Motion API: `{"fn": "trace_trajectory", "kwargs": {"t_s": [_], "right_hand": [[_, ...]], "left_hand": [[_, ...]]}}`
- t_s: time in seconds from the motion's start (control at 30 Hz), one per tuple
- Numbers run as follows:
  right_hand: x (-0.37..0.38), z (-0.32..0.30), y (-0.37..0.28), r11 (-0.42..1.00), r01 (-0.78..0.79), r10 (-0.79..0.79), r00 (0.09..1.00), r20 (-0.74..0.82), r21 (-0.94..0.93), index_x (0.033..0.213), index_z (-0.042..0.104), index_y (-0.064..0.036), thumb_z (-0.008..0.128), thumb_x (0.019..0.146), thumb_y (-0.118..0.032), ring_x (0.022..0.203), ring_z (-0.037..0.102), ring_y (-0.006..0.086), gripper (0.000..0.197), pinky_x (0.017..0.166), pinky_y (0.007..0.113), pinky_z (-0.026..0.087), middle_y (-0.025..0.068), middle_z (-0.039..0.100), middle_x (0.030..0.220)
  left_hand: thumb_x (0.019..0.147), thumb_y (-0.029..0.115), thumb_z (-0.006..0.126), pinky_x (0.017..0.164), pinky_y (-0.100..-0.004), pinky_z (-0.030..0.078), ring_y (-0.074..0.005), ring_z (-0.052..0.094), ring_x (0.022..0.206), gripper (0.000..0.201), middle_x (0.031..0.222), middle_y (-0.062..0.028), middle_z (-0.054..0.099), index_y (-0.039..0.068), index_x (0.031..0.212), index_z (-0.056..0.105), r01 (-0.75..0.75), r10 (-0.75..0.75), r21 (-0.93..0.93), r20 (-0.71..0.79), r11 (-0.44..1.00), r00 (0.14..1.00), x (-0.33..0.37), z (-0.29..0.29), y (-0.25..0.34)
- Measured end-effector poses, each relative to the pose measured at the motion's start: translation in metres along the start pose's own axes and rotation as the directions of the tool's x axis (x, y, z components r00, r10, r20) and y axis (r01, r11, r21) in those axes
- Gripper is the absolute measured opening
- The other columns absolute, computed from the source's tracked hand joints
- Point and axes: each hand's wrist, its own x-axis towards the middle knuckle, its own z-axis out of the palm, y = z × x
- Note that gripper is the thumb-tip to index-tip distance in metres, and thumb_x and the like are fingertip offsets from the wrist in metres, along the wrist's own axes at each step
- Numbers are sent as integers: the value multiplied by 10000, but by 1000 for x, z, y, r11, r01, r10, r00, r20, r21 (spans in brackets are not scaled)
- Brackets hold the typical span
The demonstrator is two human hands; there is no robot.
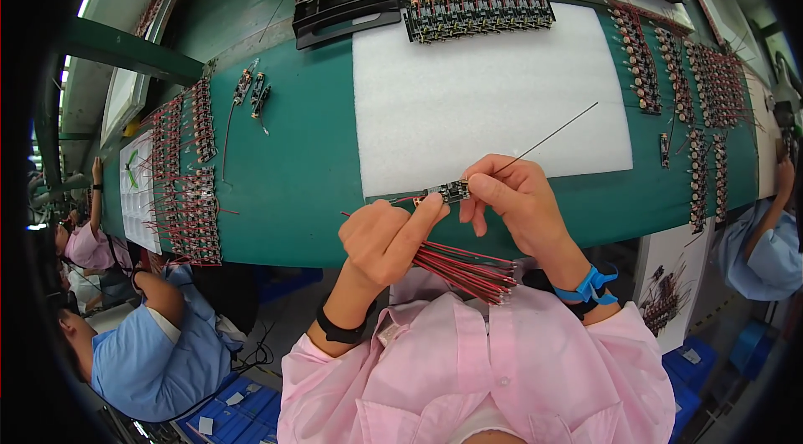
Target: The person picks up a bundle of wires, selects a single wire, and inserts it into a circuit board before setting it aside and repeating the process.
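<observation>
A small circuit board (452, 191) sits between my two hands, above the near edge of the white foam sheet (493, 93). My left hand (376, 242) is closed, its fingertips gripping the board's left part. The same hand clasps a bundle of red and dark wires (468, 271), whose ends fan out toward my chest. At the board's right end, my right hand (523, 201) is pinched, thumb against index finger. From that pinch a thin dark wire (548, 136) runs up and to the right over the foam. The wire's end at the board is hidden by the fingertips.
A row of upright boards (481, 11) stands behind the foam, beside a black tray (347, 22). Rows of wired boards lie left (188, 201) and right (640, 59) on the green tabletop (288, 160). Two loose assemblies (260, 95) lie left. Co-workers sit at both sides.
</observation>
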Motion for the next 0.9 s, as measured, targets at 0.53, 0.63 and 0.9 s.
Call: {"fn": "trace_trajectory", "kwargs": {"t_s": [0.53,0.63,0.9], "right_hand": [[2,5,0,993,23,-25,1000,-13,-113,798,531,31,492,775,-89,482,477,79,127,465,182,376,69,547,620],[2,8,-1,986,23,-28,999,-33,-166,799,530,27,486,778,-90,482,472,73,126,464,180,373,61,543,618],[1,9,3,977,31,-47,997,-69,-212,816,530,31,500,772,-92,505,493,93,134,483,194,391,78,555,634]], "left_hand": [[601,64,664,348,-233,282,-117,374,394,234,494,2,379,35,823,600,43,-43,-37,1,998,999,-7,4,-6],[604,64,662,348,-235,286,-121,376,392,237,494,-2,378,38,831,597,60,-60,-43,7,997,998,-7,1,-7],[610,94,674,348,-240,298,-134,383,390,261,501,-16,377,42,851,590,212,-210,-35,46,977,977,-7,-13,-7]]}}
